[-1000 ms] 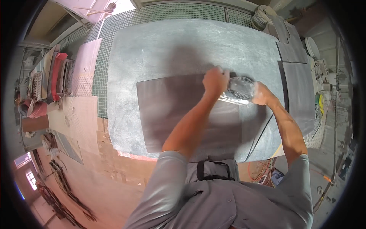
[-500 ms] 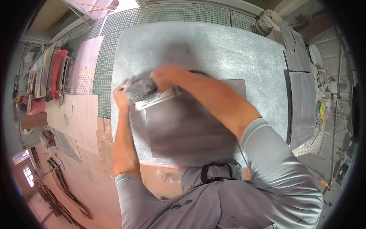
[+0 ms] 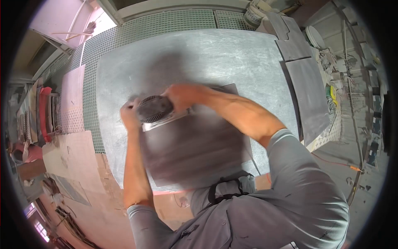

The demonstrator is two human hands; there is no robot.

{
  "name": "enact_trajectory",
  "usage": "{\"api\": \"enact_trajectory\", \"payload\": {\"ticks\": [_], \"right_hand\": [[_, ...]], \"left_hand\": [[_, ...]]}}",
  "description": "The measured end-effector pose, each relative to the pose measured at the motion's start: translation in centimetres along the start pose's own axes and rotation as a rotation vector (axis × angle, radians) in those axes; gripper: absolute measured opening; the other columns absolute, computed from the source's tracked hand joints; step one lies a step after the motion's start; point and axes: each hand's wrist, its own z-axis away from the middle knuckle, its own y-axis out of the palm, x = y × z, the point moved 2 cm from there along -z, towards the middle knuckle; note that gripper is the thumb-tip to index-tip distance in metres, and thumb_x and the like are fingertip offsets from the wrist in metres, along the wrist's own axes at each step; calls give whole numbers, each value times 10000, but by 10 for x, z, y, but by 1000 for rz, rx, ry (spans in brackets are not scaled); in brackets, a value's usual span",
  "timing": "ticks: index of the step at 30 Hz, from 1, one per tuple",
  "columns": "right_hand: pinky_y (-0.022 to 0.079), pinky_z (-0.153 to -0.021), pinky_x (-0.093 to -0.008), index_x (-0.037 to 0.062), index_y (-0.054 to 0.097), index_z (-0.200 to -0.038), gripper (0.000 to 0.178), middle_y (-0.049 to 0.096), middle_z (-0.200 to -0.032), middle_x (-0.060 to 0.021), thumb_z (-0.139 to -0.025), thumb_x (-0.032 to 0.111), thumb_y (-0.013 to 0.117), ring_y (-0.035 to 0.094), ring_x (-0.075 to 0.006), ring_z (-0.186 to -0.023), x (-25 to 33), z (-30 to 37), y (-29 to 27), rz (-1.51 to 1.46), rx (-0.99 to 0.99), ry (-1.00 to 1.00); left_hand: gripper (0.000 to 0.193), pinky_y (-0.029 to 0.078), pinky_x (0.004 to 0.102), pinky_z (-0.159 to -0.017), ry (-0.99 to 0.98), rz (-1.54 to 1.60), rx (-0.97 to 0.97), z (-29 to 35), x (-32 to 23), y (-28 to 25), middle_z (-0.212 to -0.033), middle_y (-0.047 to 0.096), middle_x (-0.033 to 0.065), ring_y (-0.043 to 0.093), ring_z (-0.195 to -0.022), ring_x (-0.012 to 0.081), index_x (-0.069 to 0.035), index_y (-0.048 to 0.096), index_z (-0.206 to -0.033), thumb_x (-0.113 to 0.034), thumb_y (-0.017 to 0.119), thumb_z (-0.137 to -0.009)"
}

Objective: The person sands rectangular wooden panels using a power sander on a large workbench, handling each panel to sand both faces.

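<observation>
An electric sander (image 3: 154, 108) with a dark, ribbed round top and a pale flat base rests at the upper left part of a dark brown-grey panel (image 3: 199, 151). My left hand (image 3: 130, 114) is closed on the sander's left end. From the other side, my right hand (image 3: 180, 97) wraps round its right end, fingers partly hidden and slightly blurred. Beneath the panel is a large pale grey worktop (image 3: 236, 54). The sander's underside cannot be seen.
Dark panels (image 3: 306, 91) lie along the worktop's right side. Green grating (image 3: 166, 20) runs behind it. Buckets (image 3: 253, 15) stand at the far right. An orange-ended cord (image 3: 354, 168) lies on the right. Boards and a red item (image 3: 44, 108) stand at the left.
My view has turned, so the worktop and panel appear further left and tilted. Both hands stay on the sander, which remains near the panel's upper left part.
</observation>
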Motion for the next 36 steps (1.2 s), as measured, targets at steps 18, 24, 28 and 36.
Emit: {"api": "enact_trajectory", "payload": {"ticks": [18,24,28,36], "right_hand": [[533,-697,-475,-2,718,-849,255,710,-811,-237,-668,168,772,672,-399,-747,-135,238,-84,106,-151,427],[551,-744,-471,11,718,-936,301,726,-902,-235,-709,199,776,697,-407,-826,-132,306,-21,24,-207,406],[558,-782,-475,26,720,-1001,352,729,-924,-237,-704,204,787,701,-424,-873,-103,346,38,-18,-283,508],[563,-805,-478,-50,705,-956,384,704,-910,-304,-664,184,790,689,-465,-896,-79,260,-13,-15,-176,664]], "left_hand": [[291,556,493,-717,28,-124,226,62,-190,229,-802,726,206,712,-784,417,-32,748,-802,-315,696,-845],[291,558,502,-737,88,-139,318,122,-192,240,-831,729,195,710,-828,423,-51,731,-807,-334,712,-871],[316,552,536,-746,125,-85,372,175,-180,232,-813,723,180,700,-832,428,-65,701,-822,-376,736,-872],[308,552,523,-753,63,-61,363,95,-162,207,-861,730,196,690,-827,436,-51,717,-841,-357,715,-873]]}}
